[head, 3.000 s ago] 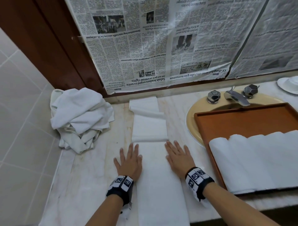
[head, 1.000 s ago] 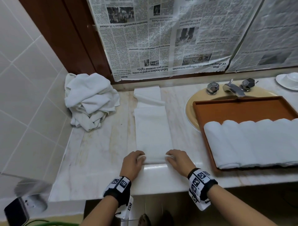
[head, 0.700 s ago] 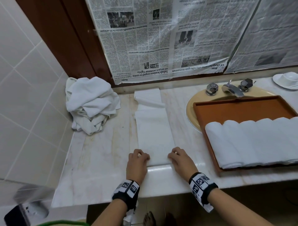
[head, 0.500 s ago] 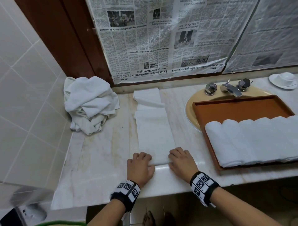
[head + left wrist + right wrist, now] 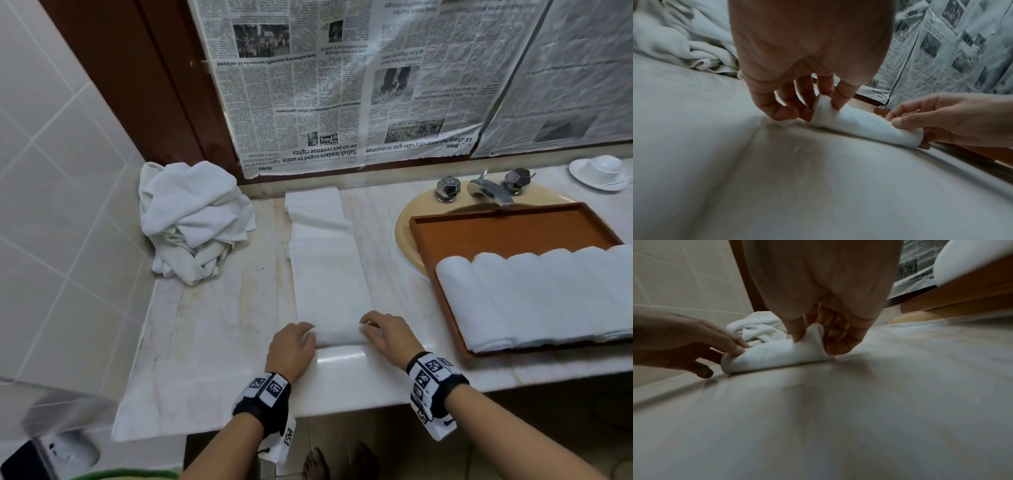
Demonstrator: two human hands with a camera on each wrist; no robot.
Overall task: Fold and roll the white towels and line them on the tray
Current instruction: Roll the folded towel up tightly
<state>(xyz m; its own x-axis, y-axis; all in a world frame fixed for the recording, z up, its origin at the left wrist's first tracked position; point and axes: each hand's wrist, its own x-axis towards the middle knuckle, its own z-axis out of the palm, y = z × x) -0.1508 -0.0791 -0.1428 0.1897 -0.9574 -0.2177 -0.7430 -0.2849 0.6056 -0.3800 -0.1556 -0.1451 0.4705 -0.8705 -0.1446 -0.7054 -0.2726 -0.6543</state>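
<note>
A long folded white towel (image 5: 329,274) lies on the marble counter, running from the wall toward me. Its near end is rolled into a small tube (image 5: 337,334) (image 5: 861,126) (image 5: 777,356). My left hand (image 5: 294,346) (image 5: 803,104) pinches the tube's left end with curled fingers. My right hand (image 5: 383,334) (image 5: 818,337) pinches the right end the same way. On the right, a brown tray (image 5: 507,226) over the sink holds several rolled white towels (image 5: 534,294) in a row.
A heap of loose white towels (image 5: 195,219) sits at the back left corner against the tiled wall. The tap (image 5: 486,188) and two knobs stand behind the tray. A white cup and saucer (image 5: 599,171) are at the far right. Newspaper covers the wall behind.
Three seconds ago both hands lay flat on the spread towel. Since then they have drawn back to its near end, curled round it and begun rolling it into a tube away from me.
</note>
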